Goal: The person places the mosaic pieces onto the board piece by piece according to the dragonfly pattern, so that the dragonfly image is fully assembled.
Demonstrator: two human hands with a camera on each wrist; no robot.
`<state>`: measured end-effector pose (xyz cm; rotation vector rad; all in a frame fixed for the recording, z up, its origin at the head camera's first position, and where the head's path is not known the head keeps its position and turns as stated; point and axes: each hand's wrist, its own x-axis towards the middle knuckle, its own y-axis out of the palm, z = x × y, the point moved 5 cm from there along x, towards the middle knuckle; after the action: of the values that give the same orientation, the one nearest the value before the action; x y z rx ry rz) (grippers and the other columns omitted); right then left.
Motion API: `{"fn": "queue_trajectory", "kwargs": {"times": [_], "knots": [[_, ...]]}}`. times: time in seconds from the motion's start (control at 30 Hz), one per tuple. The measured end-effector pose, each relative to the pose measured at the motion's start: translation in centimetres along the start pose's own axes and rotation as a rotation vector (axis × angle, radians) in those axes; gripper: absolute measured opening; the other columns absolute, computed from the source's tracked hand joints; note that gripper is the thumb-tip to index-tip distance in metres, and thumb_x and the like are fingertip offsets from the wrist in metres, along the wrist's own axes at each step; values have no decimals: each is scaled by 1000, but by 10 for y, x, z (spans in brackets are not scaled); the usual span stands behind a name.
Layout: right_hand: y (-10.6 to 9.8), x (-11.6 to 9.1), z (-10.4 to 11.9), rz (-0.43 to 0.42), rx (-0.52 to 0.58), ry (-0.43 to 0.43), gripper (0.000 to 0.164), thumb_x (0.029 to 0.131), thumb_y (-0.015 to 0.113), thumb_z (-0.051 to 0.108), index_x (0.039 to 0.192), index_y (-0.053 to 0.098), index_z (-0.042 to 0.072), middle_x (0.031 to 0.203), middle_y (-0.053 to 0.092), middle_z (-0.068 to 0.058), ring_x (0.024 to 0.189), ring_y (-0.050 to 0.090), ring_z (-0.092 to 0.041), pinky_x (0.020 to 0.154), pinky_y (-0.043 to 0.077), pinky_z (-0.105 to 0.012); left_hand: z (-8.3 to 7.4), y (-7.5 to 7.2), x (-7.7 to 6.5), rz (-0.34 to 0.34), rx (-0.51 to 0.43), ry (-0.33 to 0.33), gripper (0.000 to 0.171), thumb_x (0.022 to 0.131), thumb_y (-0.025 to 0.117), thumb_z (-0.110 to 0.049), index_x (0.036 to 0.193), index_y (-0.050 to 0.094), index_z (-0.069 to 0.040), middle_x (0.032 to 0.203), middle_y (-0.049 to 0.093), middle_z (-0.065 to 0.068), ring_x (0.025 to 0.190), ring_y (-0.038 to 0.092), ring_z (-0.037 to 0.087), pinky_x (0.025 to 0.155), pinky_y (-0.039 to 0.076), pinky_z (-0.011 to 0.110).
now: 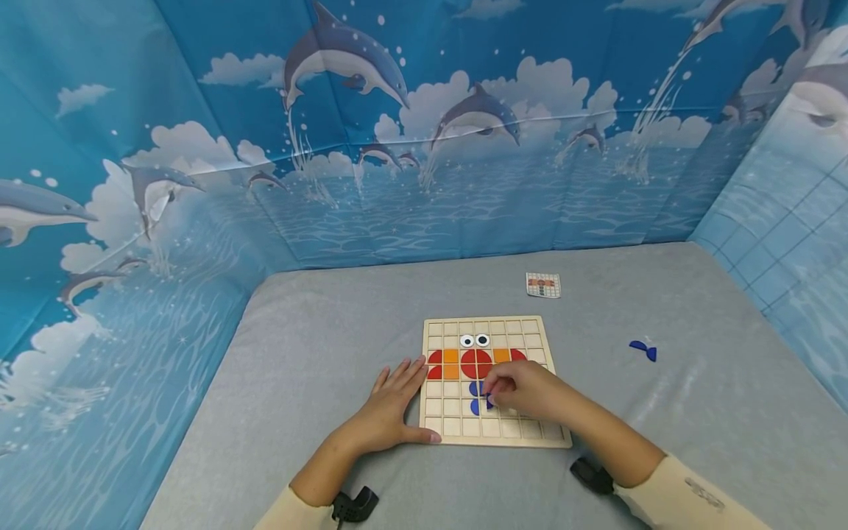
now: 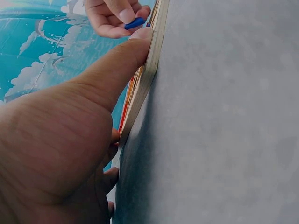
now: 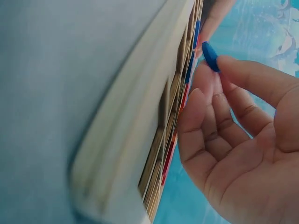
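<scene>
A square wooden grid board (image 1: 453,427) lies on the grey cloth. My left hand (image 1: 391,412) rests along its left edge, fingers spread and thumb at the near left corner. Over the lower middle cells, my right hand (image 1: 526,390) pinches a small blue piece (image 3: 210,57) between thumb and fingers. Beside those fingertips, blue rounded pieces (image 1: 474,407) sit in the grid, some partly hidden by the hand. Red quarter-round pieces (image 1: 469,357) and orange squares (image 1: 450,364) fill cells above them. Two white eye discs (image 1: 467,341) sit near the top.
Two loose blue pieces (image 1: 642,350) lie on the grey cloth (image 1: 331,331) to the right. A small card with a printed grid pattern (image 1: 543,285) lies beyond the board. A dolphin-print curtain (image 1: 464,206) stands behind and at both sides.
</scene>
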<state>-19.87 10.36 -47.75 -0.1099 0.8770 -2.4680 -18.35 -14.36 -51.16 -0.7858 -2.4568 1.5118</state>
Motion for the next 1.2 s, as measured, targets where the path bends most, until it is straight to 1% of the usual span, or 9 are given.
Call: {"fn": "queue_trajectory", "kwargs": {"times": [0.17,0.3,0.47,0.63,0.83,1.03,1.2], "knots": [[5,2,3,4,-9,-8,11,89,70,3,89,71,14,76,65,6,67,56,-10,59,47,-21,0,0,1,-3,2,3,118,74,78,-68,163,20,-18,172,12,-7,160,9,25,127,3,59],[7,3,4,-4,-33,-23,13,87,70,2,86,71,15,74,64,7,64,54,-8,57,45,-21,0,1,1,-2,-2,6,118,74,78,-68,163,20,-18,172,12,-6,160,9,25,127,4,59],[9,5,5,-1,-64,-61,16,84,70,0,84,70,16,74,63,9,65,54,-5,58,46,-21,1,1,1,-4,3,6,118,74,78,-69,163,20,-18,172,12,-6,160,9,25,127,4,59],[11,6,7,-2,-95,-90,12,83,73,2,83,70,14,75,62,10,67,53,-2,60,47,-21,0,1,0,1,-3,0,117,74,78,-69,163,20,-19,172,12,-7,160,9,25,127,3,59],[11,7,8,-16,-121,-89,14,83,74,2,85,68,15,73,61,9,67,52,-2,60,46,-20,-1,0,0,-2,-6,2,117,74,78,-68,163,20,-18,172,12,-6,160,9,25,126,4,59],[11,6,10,-1,-107,-95,13,82,73,1,82,68,13,72,60,9,66,51,-3,59,45,-20,0,0,0,-7,-8,6,117,74,78,-68,163,20,-18,172,12,-6,160,9,26,126,4,59],[11,6,11,-6,-123,-97,14,82,73,0,81,67,13,72,57,9,65,49,-3,59,44,-20,0,-1,0,-6,-7,8,117,74,78,-68,163,20,-19,172,12,-6,160,9,26,126,4,59]]}}
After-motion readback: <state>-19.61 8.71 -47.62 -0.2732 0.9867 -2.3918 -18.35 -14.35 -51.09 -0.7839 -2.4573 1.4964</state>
